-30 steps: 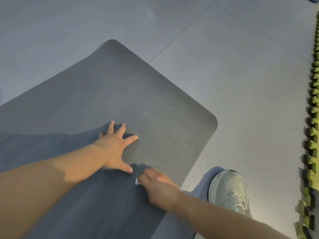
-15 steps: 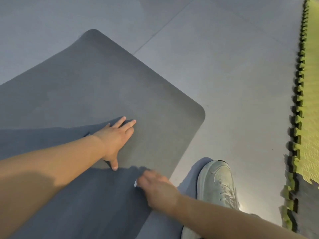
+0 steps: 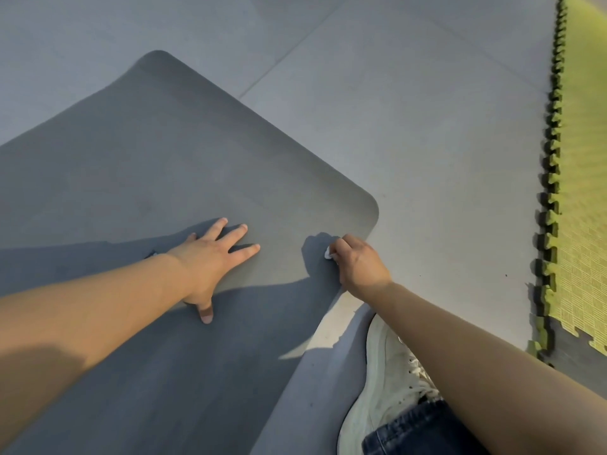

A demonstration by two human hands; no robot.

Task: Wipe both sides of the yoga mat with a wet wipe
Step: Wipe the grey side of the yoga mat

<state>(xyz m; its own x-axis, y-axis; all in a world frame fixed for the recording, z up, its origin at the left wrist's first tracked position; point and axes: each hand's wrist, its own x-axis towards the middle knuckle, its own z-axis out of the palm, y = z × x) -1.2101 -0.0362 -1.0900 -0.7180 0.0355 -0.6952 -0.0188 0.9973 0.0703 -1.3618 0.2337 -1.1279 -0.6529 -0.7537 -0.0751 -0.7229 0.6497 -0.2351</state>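
Fingers [image 3: 244, 227] of left hand [image 3: 210, 257] spread straight, flat on mat [image 3: 157, 178], holding nothing; thumb points back toward the person. Right hand [image 3: 359, 262] curled round a small white wipe [image 3: 327, 254], only a scrap showing past the knuckles, pressed down near the mat's right edge, just short of its rounded near corner.

Head view, the only one. Mat lies flat on the floor [image 3: 427, 126], grey, running off frame to the left and bottom. Wipe sits right of the left hand, the two hands apart.

Progress, as a judgement: mid-wipe on the upward face, working the corner area. No clear wet track visible, so how much of this face is done cannot be told. Whether the other face has been wiped cannot be told either.

Surroundings: pale grey tile with a grout line beyond the mat. Green interlocking foam tiles [image 3: 581, 192] well right of the mat. White shoe [image 3: 387, 382] and denim cuff [image 3: 420, 431] just off the mat's right edge. Low warm light, long arm shadows across the mat.
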